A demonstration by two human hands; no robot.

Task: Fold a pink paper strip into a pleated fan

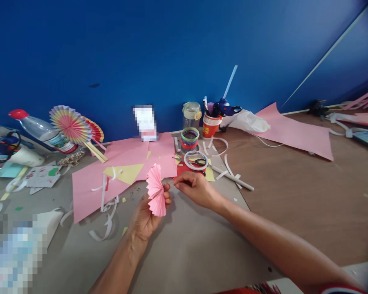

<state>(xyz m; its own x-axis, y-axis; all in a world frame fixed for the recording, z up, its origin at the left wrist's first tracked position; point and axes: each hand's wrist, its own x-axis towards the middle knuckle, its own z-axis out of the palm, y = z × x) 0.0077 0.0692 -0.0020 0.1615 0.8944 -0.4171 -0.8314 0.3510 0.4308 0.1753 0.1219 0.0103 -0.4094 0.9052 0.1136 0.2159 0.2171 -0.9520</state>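
A small pink pleated paper fan (155, 190) is gripped in my left hand (144, 223), its folds spread in a half circle and its gathered middle at my fingers. To its right, my right hand (199, 190) is closed in a pinch, a short gap away from the fan. Whatever sits between those fingertips, if anything, is too small to make out. Just beyond my right hand lie a white roll of tape (196, 160) and scissors (199, 162). Pink paper sheets (88, 192) and a yellow paper piece (125, 173) lie behind my left hand.
Finished pleated fans (70, 124) lean by a plastic bottle (46, 131) at left. Along the blue wall stand a phone (145, 122), a lidded bottle (191, 116) and a red paper cup (210, 125) of tools. A white stick (233, 176) and paper strips (108, 222) are scattered about.
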